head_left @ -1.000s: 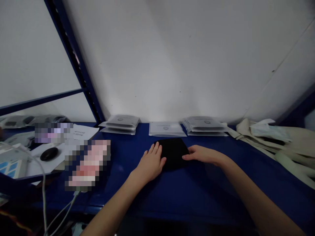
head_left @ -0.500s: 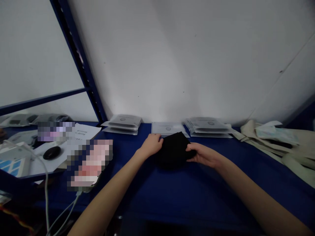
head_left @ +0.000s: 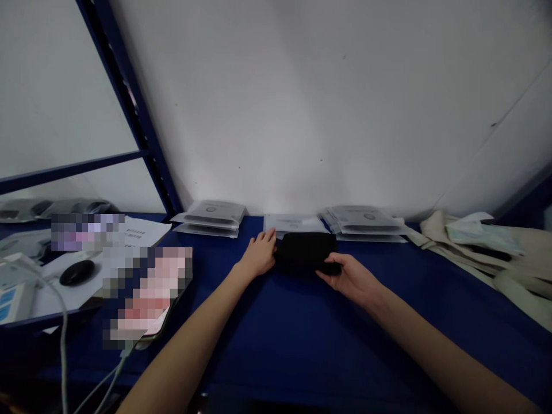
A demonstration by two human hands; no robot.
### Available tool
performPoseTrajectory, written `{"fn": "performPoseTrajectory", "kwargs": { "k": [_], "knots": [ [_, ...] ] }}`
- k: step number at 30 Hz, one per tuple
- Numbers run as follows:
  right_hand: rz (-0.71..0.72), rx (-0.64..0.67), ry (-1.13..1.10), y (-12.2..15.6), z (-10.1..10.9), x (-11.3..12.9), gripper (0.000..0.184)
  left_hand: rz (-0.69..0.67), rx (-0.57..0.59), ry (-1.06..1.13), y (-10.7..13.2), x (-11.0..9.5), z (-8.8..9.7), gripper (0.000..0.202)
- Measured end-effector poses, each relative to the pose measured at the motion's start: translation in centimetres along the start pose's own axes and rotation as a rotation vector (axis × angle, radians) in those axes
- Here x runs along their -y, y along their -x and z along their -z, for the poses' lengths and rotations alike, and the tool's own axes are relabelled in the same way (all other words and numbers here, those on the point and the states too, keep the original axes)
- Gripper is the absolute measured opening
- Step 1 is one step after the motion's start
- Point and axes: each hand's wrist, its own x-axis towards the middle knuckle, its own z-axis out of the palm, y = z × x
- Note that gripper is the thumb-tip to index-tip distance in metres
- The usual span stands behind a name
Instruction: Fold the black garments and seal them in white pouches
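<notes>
A black folded piece of soft cloth (head_left: pixel 307 250) lies low over the blue table in front of me; its exact kind is too dark to make out. My right hand (head_left: pixel 345 276) pinches its near right edge between thumb and fingers. At its left side is my left hand (head_left: pixel 259 253), with fingers stretched forward and apart, the inner side touching or nearly touching the cloth. Just behind the cloth, a clear zip bag (head_left: pixel 293 222) with a printed mark lies flat, its front partly covered.
Stacks of clear zip bags stand at the back left (head_left: pixel 213 214) and back right (head_left: pixel 366 217) against the wall. Beige bags (head_left: pixel 466 244) pile up at the right. Leftward are a phone (head_left: pixel 157 299) on a white cable (head_left: pixel 64 339), a black mouse (head_left: pixel 77 272) and papers (head_left: pixel 142 233).
The black cloth has turned from tilted to nearly level and looks more compact. My left hand has let go of its top, moved slightly left, and spread its fingers. The right keeps its pinch.
</notes>
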Motion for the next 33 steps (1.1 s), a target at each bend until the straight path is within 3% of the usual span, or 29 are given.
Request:
{"fn": "performPoseTrajectory", "kwargs": {
  "k": [7,12,15,19,23,28,31,33],
  "knots": [
    [0.002,-0.089,-0.233,-0.8,-0.2,-0.6,0.024,0.015,-0.015,0.07,0.0,0.1,-0.3,0.053],
    [-0.161,-0.155,-0.811,-0.9,-1.4,0.5,0.026,0.06,-0.051,0.306,-0.6,0.7,-0.6,0.049],
    [-0.262,-0.118,-0.983,-0.6,-2.2,1.5,0.029,0.112,-0.149,0.583,-0.9,0.9,-0.5,0.051],
    [-0.342,-0.067,-0.934,-0.4,-2.8,2.3,0.027,0.171,-0.202,0.866,-1.1,1.3,-0.3,0.062],
    [-0.343,-0.061,-0.852,-1.0,-2.4,2.3,0.024,0.26,-0.144,0.895,-1.5,1.6,-0.4,0.06],
    [-0.229,-0.126,-0.676,-1.9,-1.4,1.6,0.021,0.162,-0.116,0.472,-1.4,0.9,-0.7,0.048],
    [-0.165,-0.206,-0.441,-2.4,-0.9,0.9,0.043,0.141,-0.095,0.279,-1.0,0.2,-0.7,0.051],
    [-0.117,-0.285,-0.169,-2.6,-0.5,0.5,0.058,0.139,-0.086,0.216,-0.8,-0.2,-0.6,0.049]
  ]
}}
